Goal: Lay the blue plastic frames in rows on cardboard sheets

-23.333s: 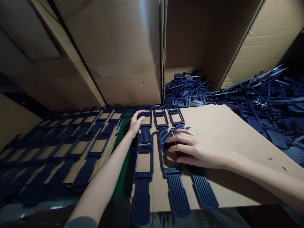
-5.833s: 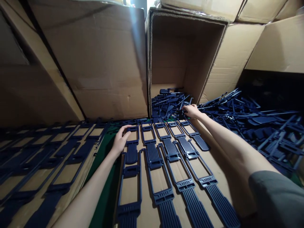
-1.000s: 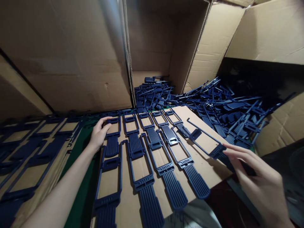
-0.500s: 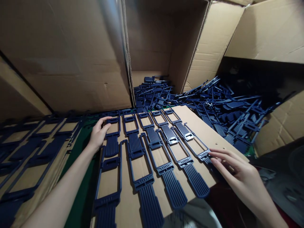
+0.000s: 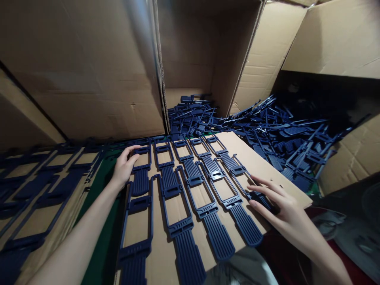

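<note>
Dark blue plastic frames with ribbed tabs (image 5: 219, 233) lie in two rows on a cardboard sheet (image 5: 237, 146). My left hand (image 5: 124, 166) rests at the sheet's left edge, index finger and thumb apart, touching the upper left frame (image 5: 142, 158). Over at the right end of the nearer row, my right hand (image 5: 280, 206) has its fingers and thumb around the lower part of the last plastic frame (image 5: 238, 171). That frame lies against the sheet, its ribbed tab mostly covered by the hand.
Loose plastic frames (image 5: 291, 134) are heaped behind and to the right, with more inside an open cardboard box (image 5: 187, 67). Further frames (image 5: 44, 198) lie on stacked cardboard at left. A green surface (image 5: 96, 213) shows between the stacks.
My right hand has moved left and inward over the last frame, from its edge onto its lower part. That frame has tilted or shifted slightly. My left hand stays put.
</note>
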{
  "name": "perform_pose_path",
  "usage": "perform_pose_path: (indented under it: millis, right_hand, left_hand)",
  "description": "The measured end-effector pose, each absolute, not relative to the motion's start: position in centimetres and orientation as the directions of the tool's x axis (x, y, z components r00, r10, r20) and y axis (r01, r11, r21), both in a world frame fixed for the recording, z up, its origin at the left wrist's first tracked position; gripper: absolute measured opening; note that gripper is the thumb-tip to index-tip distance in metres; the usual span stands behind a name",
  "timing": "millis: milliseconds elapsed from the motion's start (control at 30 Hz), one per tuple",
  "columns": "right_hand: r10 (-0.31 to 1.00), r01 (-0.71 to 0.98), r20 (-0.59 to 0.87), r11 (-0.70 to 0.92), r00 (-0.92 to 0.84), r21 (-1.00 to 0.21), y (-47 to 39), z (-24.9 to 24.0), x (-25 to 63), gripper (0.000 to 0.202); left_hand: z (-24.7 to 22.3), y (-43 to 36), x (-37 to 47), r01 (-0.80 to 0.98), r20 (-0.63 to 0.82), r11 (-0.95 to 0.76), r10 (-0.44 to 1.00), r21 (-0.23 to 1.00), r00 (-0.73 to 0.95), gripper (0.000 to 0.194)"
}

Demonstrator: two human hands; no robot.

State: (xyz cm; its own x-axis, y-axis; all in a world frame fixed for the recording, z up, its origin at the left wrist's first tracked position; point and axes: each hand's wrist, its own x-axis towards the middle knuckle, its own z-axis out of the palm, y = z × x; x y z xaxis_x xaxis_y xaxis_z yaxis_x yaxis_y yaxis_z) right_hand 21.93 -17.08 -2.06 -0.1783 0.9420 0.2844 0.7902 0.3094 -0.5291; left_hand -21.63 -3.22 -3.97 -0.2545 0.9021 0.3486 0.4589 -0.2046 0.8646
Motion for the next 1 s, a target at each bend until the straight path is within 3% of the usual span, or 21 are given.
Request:
perform_pose_path:
  millis: [600, 800, 900, 1000]
  right_hand:
    - [0.889, 0.775, 0.25, 0.457, -0.384, -0.436, -15.7, -0.9, 23.1, 0.026]
    - [0.828, 0.785, 0.516, 0.462, -0.217, -0.411, -13.3, 1.1, 24.4, 0.021]
    - [0.865, 0.801, 0.451, 0.424, -0.22, -0.422, -11.1, 1.4, 25.4, 0.026]
    - [0.932, 0.871, 0.343, 0.263, -0.118, -0.414, -8.7, 0.3, 27.3, 0.039]
  left_hand:
    - [-4.1, -3.2, -21.6, 0.454, 0.365, -0.225, 0.897, 0.862, -0.25, 0.04]
    - [-4.0, -3.3, -21.4, 0.446, 0.361, -0.22, 0.895, 0.868, -0.261, 0.04]
    - [-4.0, -3.3, -21.4, 0.438, 0.358, -0.221, 0.897, 0.871, -0.26, 0.041]
    - [-4.0, -3.3, -21.5, 0.439, 0.348, -0.209, 0.9, 0.874, -0.264, 0.042]
